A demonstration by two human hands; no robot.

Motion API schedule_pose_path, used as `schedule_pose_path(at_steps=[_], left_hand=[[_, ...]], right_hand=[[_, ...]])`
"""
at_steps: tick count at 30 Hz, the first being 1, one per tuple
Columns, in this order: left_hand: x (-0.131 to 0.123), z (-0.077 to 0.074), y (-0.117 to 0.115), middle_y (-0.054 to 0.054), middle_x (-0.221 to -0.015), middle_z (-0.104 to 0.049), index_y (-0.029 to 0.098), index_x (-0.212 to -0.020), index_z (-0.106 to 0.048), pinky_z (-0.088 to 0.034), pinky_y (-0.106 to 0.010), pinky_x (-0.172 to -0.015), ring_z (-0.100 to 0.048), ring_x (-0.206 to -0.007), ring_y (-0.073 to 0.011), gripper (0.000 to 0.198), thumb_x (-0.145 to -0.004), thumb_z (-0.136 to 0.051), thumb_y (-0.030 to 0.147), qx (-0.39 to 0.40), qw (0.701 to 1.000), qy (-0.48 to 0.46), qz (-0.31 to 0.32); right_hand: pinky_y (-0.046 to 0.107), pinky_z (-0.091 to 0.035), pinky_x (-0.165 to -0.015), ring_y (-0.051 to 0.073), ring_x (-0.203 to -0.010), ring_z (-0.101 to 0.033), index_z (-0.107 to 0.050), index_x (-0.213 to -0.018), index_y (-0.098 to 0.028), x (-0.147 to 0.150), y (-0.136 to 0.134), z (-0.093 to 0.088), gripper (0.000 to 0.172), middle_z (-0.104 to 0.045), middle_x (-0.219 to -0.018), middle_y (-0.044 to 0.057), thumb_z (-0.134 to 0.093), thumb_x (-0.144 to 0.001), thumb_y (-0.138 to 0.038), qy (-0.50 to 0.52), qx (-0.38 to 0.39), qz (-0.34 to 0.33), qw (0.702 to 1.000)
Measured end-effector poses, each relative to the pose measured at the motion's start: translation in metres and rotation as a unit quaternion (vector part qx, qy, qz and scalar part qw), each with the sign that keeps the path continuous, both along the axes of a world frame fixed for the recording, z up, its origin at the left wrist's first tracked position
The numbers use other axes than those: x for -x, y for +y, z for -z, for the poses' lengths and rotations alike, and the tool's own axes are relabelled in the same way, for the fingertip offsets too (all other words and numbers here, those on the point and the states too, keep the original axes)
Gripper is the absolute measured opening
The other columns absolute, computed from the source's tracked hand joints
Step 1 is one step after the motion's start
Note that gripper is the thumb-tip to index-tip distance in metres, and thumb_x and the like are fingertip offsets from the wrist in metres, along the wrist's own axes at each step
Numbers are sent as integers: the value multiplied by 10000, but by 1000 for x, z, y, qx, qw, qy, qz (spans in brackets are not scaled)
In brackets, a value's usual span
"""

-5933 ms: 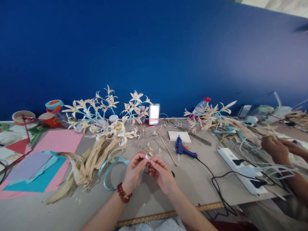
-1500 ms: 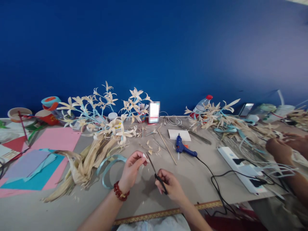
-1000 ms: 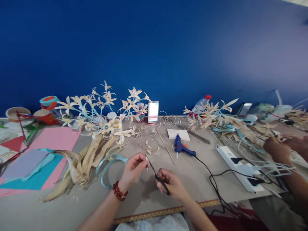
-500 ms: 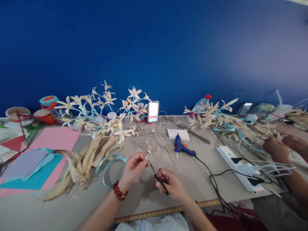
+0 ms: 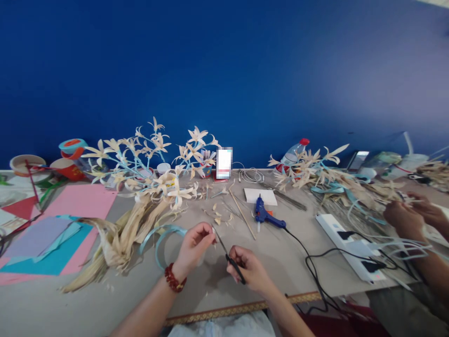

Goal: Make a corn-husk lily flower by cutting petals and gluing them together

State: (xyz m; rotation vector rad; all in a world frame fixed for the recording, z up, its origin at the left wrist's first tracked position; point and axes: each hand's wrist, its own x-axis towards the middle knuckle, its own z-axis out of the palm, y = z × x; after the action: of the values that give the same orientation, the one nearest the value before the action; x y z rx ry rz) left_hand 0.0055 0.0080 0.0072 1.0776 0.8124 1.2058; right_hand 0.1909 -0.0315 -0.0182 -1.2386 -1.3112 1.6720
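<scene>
My right hand (image 5: 249, 267) is closed around the black handles of a pair of scissors (image 5: 235, 267), whose blades point up and left. The tips of the blades reach the fingertips of my left hand (image 5: 195, 244). Those fingers pinch a small pale piece (image 5: 214, 231), mostly hidden, that looks like a bit of dried husk. Beside my left wrist lies a loop of light blue ribbon (image 5: 157, 250). Farther left is a bundle of dried corn husks (image 5: 119, 245). Small husk scraps (image 5: 218, 220) are scattered beyond my hands.
A blue glue gun (image 5: 262, 214) and a thin stick (image 5: 243, 213) lie ahead. Husk flowers (image 5: 119, 152) stand at the back left. Coloured paper (image 5: 80, 201) covers the left side. At right are a power strip (image 5: 343, 245) with cables and another person's hands (image 5: 407, 219).
My hands and the scissors stay almost in place. At the right, the other person's hands have shifted slightly.
</scene>
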Motion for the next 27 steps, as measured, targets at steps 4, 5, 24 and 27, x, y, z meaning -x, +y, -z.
schedule_pose_path(at_steps=[4, 5, 24, 27], left_hand=[[1, 1, 0, 12, -668, -556, 166, -737, -576, -404, -223, -637, -511, -647, -113, 170, -821, -652, 292, 1, 1000, 0, 7], [2, 1, 0, 10, -670, -559, 166, -740, -577, -404, -224, -639, -514, -650, -115, 168, -824, -649, 293, 0, 1000, 1, 10], [1, 4, 1, -8, -689, -596, 166, -748, -603, -427, -246, -647, -530, -653, -126, 175, -795, -679, 316, 18, 999, -39, 1], [1, 5, 2, -7, -692, -581, 163, -749, -603, -424, -242, -634, -522, -647, -121, 166, -796, -679, 302, 14, 999, -46, 7]], right_hand=[[179, -263, -400, 51, -376, -367, -437, -635, -203, -1, 0, 0, 300, -465, -462, -89, -713, -700, -303, 7, 5, -2, 1000], [179, -261, -400, 51, -375, -366, -437, -633, -203, -1, 0, 0, 311, -463, -460, -90, -722, -695, -310, 6, 7, -2, 1000], [186, -261, -394, 50, -369, -365, -415, -617, -208, 0, 0, -5, 445, -426, -454, -100, -770, -653, -474, 15, 15, 4, 1000], [194, -281, -411, 61, -389, -408, -417, -637, -208, 0, -2, -9, 490, -477, -491, -77, -763, -625, -554, 27, 22, -12, 999]])
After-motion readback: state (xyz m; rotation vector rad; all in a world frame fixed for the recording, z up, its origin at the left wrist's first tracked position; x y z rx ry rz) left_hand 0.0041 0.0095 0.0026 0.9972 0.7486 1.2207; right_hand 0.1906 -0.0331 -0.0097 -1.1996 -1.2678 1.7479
